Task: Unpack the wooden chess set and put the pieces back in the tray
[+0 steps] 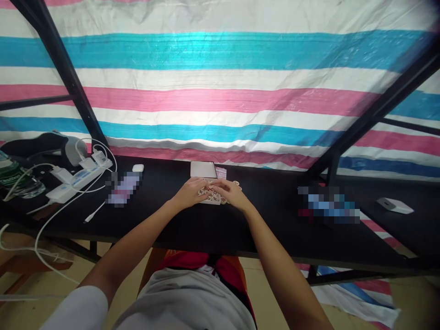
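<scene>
Both my hands rest together on a small pile of playing cards (213, 197) in the middle of the black table (213, 229). My left hand (192, 191) has its fingers curled over the cards' left side. My right hand (229, 190) lies on their right side, fingers bent and touching the cards. A card box (203, 169) stands just behind the hands, with a loose card (221, 173) beside it.
A white power strip (77, 178) with plugs and cables lies at the left, a small white case (138, 167) near it, a water bottle (13, 181) at the far left. A white box (395, 205) sits at the right. A striped tarp (220, 82) hangs behind.
</scene>
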`<state>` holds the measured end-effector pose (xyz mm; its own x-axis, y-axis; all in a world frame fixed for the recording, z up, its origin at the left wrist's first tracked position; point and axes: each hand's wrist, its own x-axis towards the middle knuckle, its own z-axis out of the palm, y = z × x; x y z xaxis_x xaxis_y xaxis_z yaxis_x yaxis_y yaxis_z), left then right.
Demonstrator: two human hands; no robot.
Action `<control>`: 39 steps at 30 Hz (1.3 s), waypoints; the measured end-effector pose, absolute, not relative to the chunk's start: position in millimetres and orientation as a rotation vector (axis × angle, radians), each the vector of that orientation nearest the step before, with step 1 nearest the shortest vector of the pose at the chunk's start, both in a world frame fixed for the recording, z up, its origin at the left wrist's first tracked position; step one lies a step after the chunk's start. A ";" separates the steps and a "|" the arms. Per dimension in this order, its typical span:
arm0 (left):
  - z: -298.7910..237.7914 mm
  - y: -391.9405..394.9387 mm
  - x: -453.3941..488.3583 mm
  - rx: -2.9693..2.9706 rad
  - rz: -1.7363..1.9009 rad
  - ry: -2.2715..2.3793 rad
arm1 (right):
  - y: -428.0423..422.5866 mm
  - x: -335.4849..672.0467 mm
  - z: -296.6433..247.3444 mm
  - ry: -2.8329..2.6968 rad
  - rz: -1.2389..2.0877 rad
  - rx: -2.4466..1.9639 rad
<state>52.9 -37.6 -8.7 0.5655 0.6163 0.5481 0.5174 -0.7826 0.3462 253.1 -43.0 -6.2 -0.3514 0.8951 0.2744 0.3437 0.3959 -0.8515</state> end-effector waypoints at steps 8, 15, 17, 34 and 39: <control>-12.8 -28.5 50.1 2.644 0.965 1.054 | -31.7 277.9 -7.9 -1.729 0.718 -1.271; -19.3 -11.1 36.1 2.624 0.828 1.218 | -10.7 354.2 -26.1 -1.515 0.531 -2.075; -21.1 -10.5 36.9 2.634 0.775 1.220 | -10.1 356.3 -29.6 -1.556 0.566 -2.136; -24.7 -14.4 38.6 2.702 0.679 1.216 | -11.4 337.3 -29.0 -1.573 0.355 -1.951; -25.2 -12.5 36.2 2.709 0.653 1.211 | -13.8 324.8 -24.1 -1.542 0.269 -1.827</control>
